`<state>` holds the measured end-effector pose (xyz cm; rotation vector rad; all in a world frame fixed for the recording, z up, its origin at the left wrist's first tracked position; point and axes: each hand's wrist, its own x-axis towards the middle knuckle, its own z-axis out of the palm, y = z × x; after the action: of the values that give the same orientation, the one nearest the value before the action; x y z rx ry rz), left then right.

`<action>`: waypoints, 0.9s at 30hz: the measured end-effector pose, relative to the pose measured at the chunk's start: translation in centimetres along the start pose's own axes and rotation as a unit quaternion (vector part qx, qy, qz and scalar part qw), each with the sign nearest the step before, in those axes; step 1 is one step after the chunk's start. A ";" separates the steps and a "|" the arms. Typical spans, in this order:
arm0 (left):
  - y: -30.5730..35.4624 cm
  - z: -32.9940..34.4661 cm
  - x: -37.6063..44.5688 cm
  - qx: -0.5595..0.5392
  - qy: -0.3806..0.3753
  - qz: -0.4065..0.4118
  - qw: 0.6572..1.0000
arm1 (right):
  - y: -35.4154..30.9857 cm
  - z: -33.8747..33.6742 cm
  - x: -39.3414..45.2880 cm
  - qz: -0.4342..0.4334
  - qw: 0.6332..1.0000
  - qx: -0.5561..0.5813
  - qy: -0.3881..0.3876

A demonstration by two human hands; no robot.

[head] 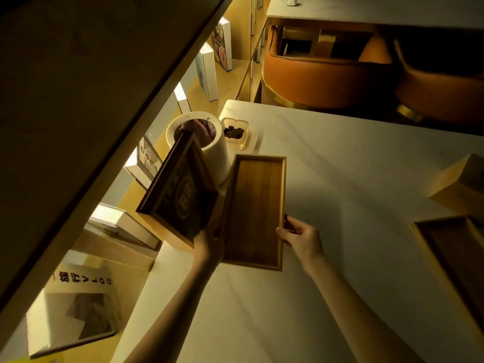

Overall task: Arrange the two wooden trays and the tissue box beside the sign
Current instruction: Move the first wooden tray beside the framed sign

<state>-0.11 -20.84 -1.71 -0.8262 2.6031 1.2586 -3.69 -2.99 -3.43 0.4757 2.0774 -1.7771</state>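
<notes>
Head view puts me above a pale marble-look table (353, 179) in dim yellow light. My left hand (209, 244) is closed around the lower edge of the dark framed sign (180, 195), holding it tilted up off the table at the table's left edge, its top corner leaning against the white cylindrical bin (209, 142). Just right of the sign lies the first wooden tray (255, 210), flat on the table, long side running away from me, empty. Its near-left corner sits just beside my left wrist.

My right hand (301, 237) is at the tray's right rim near the near end, fingers (284, 233) curled over the rim and thumb on the outer side; I see it pinching the rim, though how firmly I cannot tell. So this tray lies between my two hands, touching the right one.

A second wooden tray (455, 247) lies at the far right, cut off by the frame edge, well apart from both hands. Beyond it, also at the right edge, sits a pale wooden box (461, 184) which I take for the tissue box; it is partly out of view.

Behind the bin is a glass ashtray (234, 132) with dark contents. Books (209, 72) stand on the shelf to the left, and orange chairs (327, 74) are beyond the table.
</notes>
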 end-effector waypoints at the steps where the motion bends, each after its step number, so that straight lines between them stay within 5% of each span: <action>1: 0.0 0.3 0.2 -0.018 0.007 -0.006 1.000 | 0.1 0.1 0.2 0.003 1.000 -0.005 0.001; 19: -2.5 2.5 2.7 0.014 0.016 0.000 1.000 | 0.8 1.1 1.7 0.040 0.998 -0.044 -0.004; 27: -1.7 2.8 2.0 0.042 0.028 0.006 0.999 | 0.7 1.4 1.9 -0.001 0.984 -0.176 0.016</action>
<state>-1.21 -20.41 -5.36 -0.8431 2.6890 1.1357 -4.91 -4.21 -5.14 0.3998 2.3474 -1.3672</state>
